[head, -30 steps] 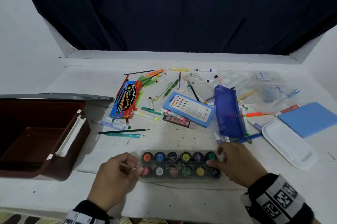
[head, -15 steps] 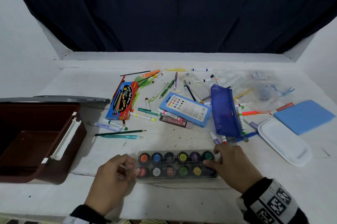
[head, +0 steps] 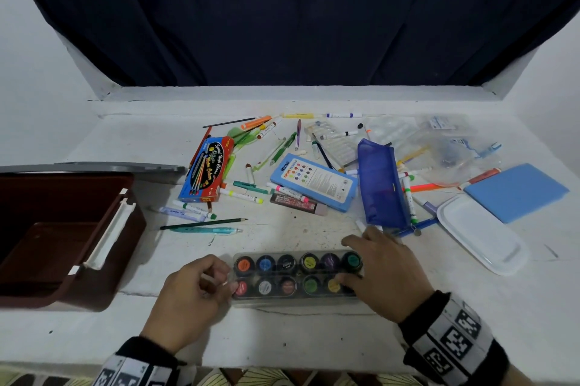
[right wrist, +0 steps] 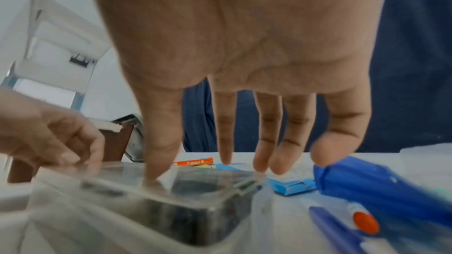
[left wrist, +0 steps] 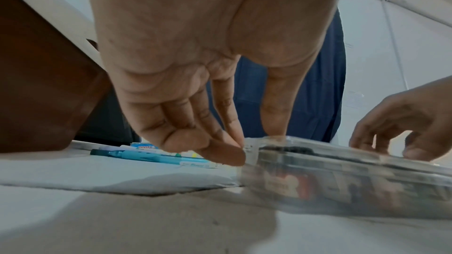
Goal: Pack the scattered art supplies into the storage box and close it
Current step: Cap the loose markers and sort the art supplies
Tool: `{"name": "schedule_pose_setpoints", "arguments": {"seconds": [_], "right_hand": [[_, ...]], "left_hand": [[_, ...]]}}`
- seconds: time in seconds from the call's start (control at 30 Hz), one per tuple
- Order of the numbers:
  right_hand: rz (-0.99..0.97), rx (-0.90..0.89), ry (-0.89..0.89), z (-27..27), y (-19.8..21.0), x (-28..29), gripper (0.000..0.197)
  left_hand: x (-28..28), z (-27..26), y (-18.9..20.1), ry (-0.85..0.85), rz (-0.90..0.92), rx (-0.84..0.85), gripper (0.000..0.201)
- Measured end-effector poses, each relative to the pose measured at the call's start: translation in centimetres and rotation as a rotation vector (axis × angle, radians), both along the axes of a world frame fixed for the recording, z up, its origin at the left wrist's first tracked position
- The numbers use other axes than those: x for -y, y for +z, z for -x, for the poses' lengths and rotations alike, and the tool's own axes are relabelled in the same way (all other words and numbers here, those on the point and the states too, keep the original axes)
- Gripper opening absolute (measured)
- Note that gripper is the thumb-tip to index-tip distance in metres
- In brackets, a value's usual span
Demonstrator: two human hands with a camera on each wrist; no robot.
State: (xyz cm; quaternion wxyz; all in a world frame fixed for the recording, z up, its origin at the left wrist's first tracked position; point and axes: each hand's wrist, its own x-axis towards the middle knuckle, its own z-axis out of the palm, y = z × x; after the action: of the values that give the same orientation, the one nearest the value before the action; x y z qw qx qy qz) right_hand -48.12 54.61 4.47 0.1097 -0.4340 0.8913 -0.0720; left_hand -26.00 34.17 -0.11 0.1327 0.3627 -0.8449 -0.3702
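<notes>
Both hands bear on the paint set (head: 296, 275), a clear case of twelve pots lying flat at the near edge of the table (head: 314, 332). Left hand (head: 191, 294) has curled fingertips against the case's left end; whether they actually pinch it cannot be told. Right hand (head: 384, 275) spreads over the right end, thumb pressing the lid, fingers straight. Packing has barely begun: the storage box (head: 103, 260) stands open at left, its visible interior bare, while markers, pencils and the blue pencil case (head: 381, 184) remain scattered.
</notes>
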Motion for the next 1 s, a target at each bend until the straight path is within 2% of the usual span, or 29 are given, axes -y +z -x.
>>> {"name": "schedule_pose_setpoints", "arguments": {"seconds": [0.07,0.2,0.3,0.43,0.53,0.6,0.73,0.83,1.0], "right_hand": [[-0.027,0.085,0.11,0.6,-0.5,0.5,0.07],[-0.081,0.253,0.334,1.3,-1.3,1.5,0.09],[-0.15,0.237,0.426,1.2,-2.0,2.2,0.102],[-0.098,0.186,0.441,1.6,-2.8,3.4,0.096],[-0.012,0.206,0.419,2.8,-2.2,4.1,0.096],[0.089,0.188,0.394,3.8,-1.4,4.6,0.097],[0.335,0.18,0.337,5.5,-0.8,5.9,0.09],[0.454,0.204,0.338,6.0,-0.2,7.2,0.087],[0.604,0.213,0.384,4.7,1.2,9.1,0.084]], "left_hand": [[-0.1,0.0,0.1,0.003,-0.02,0.001,0.02],[-0.7,0.5,0.2,0.021,-0.074,-0.041,0.014],[-1.0,0.9,0.0,0.066,-0.098,-0.059,0.012],[-1.6,1.7,0.3,0.097,-0.085,-0.041,0.02],[-2.0,2.5,1.4,0.116,-0.018,-0.066,0.017],[-1.9,3.0,2.6,0.134,-0.029,-0.146,0.019],[-1.4,4.2,4.9,0.214,-0.001,-0.328,0.038],[-0.8,4.5,6.8,0.253,0.093,-0.448,0.037],[0.9,2.8,9.6,0.285,0.188,-0.559,0.024]]}}
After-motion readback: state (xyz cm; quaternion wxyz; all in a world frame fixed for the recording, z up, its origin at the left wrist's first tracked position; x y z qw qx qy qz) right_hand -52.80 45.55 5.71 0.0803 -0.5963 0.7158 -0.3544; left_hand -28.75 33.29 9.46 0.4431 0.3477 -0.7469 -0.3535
